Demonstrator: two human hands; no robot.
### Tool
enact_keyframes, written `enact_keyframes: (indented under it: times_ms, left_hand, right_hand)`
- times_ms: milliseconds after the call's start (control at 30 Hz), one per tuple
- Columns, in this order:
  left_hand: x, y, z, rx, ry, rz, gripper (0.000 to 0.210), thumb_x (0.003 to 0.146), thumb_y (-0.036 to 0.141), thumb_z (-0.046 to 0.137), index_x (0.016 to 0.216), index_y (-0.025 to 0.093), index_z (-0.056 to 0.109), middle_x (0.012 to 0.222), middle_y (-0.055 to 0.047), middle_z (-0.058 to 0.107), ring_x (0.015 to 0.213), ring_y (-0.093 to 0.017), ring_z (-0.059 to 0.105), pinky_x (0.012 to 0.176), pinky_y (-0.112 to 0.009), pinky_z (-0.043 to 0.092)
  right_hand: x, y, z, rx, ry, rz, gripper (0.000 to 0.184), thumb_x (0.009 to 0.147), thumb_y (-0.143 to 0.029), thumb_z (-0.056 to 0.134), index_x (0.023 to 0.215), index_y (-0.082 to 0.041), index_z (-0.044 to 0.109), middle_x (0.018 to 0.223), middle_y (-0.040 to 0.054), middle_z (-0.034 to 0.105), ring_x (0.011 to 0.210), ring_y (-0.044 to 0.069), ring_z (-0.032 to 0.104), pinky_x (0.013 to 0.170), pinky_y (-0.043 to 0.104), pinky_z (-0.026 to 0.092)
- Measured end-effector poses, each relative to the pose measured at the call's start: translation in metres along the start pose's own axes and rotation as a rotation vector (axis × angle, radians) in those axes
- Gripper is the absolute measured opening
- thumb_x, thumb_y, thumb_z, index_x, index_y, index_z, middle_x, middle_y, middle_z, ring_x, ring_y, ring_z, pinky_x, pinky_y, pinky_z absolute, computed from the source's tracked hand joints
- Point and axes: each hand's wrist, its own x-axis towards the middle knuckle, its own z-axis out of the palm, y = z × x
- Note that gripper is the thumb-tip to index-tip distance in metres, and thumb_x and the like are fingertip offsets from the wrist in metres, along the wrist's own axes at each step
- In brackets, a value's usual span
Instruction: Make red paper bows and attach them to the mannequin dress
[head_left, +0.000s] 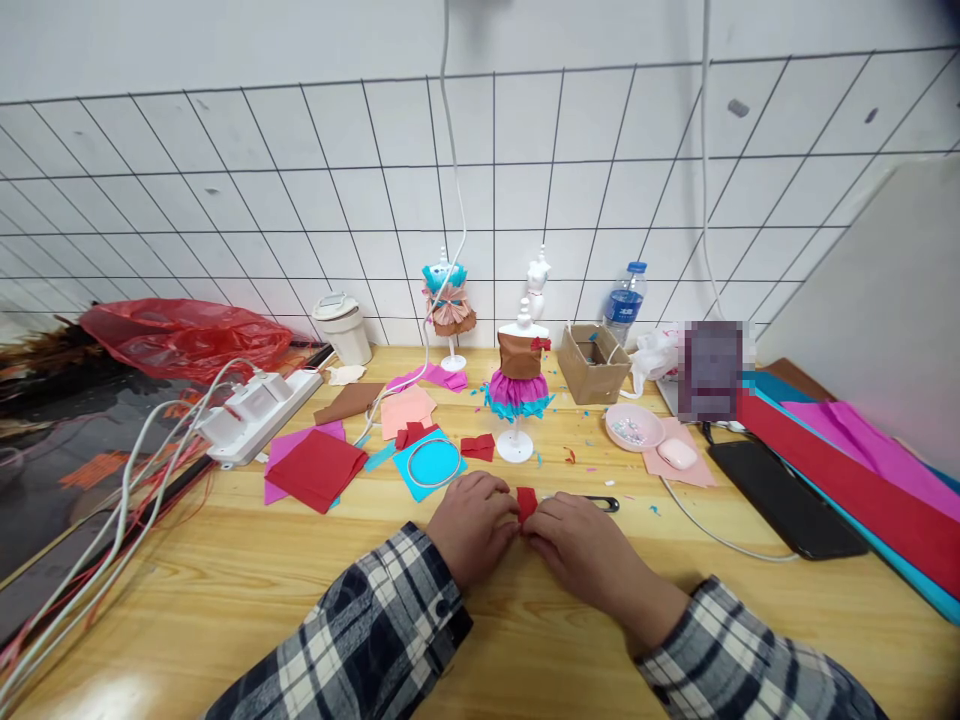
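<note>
Pinching a small red piece (527, 501) at the middle of the clock, paper or cloth, cannot tell which. Clamped on it with the left hand (472, 526) from nine o'clock and with the right hand (583, 546) from about four o'clock, very close together. Poking out at three o'clock from behind the right hand, a black-handled tool (606, 504), partly hidden. Standing straight up at twelve o'clock, a little white dress form (524, 328) in a brown top (519, 358), a red bow (541, 344) and a puffy pink skirt (517, 392) with blue edges. Lying flat at ten o'clock, near the left hand, a bright blue sheet (433, 463) with a ring (409, 466) on top. At nine o'clock, farther off, a pile of red sheets (316, 470). At two o'clock, a round pink dish (612, 432) with tiny bits (632, 430) inside. At one o'clock, farther back, an open cardboard box (600, 383). Under everything, a wooden table (540, 640).
</note>
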Motion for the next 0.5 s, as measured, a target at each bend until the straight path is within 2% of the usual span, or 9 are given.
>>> enact_keyframes:
  times_ms: [267,500]
  left_hand:
    - [-0.001,0.004,0.003,0.013,0.019,-0.043,0.018,0.082,0.034,0.065,0.094,0.021,0.067,0.105,-0.006,0.065,0.104,-0.024,0.054,0.091,-0.042,0.041]
    - [-0.002,0.011,0.0,0.016,0.019,-0.079,0.017,0.08,0.028,0.066,0.096,0.024,0.066,0.106,-0.004,0.065,0.106,-0.024,0.053,0.096,-0.042,0.038]
  right_hand:
    - [0.0,0.0,0.002,-0.012,0.009,0.02,0.015,0.091,-0.017,0.049,0.09,-0.021,0.063,0.087,0.002,0.067,0.085,0.019,0.057,0.076,0.032,0.04]
    - [0.0,-0.001,0.004,-0.017,0.03,0.092,0.015,0.093,-0.018,0.048,0.091,-0.022,0.062,0.087,0.0015,0.066,0.085,0.018,0.057,0.075,0.031,0.038]
